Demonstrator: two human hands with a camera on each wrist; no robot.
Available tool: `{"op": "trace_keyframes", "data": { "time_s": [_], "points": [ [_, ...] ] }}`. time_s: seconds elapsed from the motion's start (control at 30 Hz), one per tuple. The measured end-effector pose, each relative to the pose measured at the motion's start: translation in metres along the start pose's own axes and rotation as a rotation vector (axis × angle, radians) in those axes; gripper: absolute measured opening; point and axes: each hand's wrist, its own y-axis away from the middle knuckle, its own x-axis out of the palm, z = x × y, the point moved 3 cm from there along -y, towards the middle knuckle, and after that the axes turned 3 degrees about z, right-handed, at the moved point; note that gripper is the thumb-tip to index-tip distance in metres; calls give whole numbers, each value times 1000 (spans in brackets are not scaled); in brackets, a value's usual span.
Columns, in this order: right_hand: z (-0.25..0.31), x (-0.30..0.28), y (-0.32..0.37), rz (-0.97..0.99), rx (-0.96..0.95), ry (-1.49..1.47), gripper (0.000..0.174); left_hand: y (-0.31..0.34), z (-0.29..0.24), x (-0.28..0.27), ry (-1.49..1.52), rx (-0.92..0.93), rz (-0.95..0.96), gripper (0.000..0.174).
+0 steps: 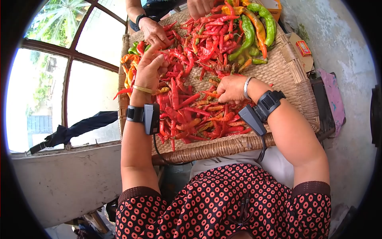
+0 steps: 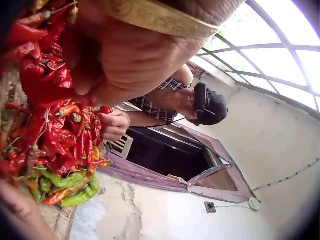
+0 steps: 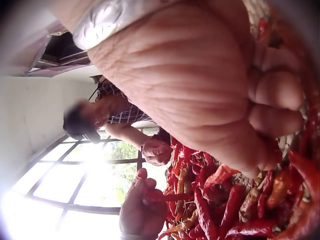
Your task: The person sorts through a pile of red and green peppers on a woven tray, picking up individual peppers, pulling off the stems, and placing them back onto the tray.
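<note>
In the head view, the left hand (image 1: 149, 71) is raised over the left side of a heap of red peppers (image 1: 175, 93). The right wrist view shows that left hand (image 3: 142, 207) pinching a red pepper (image 3: 175, 197). Low over the heap's middle, the right hand (image 1: 232, 88) has its fingers curled down, with an orange-red pepper (image 1: 211, 94) at its fingertips. Its palm (image 3: 185, 85) fills much of the right wrist view, and the thumb and curled fingers meet at the peppers; the contact itself is partly hidden.
Another person's hands (image 1: 154, 32) reach over the far side of the woven tray (image 1: 278, 79). Green peppers (image 1: 267, 24) lie at its far right, orange ones (image 1: 129, 63) at its left. A window (image 1: 71, 51) stands to the left, a wall (image 1: 342, 47) to the right.
</note>
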Motion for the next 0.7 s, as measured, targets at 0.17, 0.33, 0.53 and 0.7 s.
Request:
{"op": "trace_keyframes", "data": {
  "time_s": [0.17, 0.33, 0.53, 0.7],
  "points": [
    [7, -2, 0, -25, -146, -138, 21, 17, 11, 25, -369, -146, 191, 34],
    [20, 0, 6, 9, -278, -378, 23, 43, 21, 72, -177, -379, 603, 27],
    [21, 4, 7, 83, -235, -365, 24, 38, 10, 57, -671, -398, 601, 19],
    [13, -8, 0, -207, -246, -528, 35, 18, -6, 29, -325, 88, -138, 18]
  ]
}}
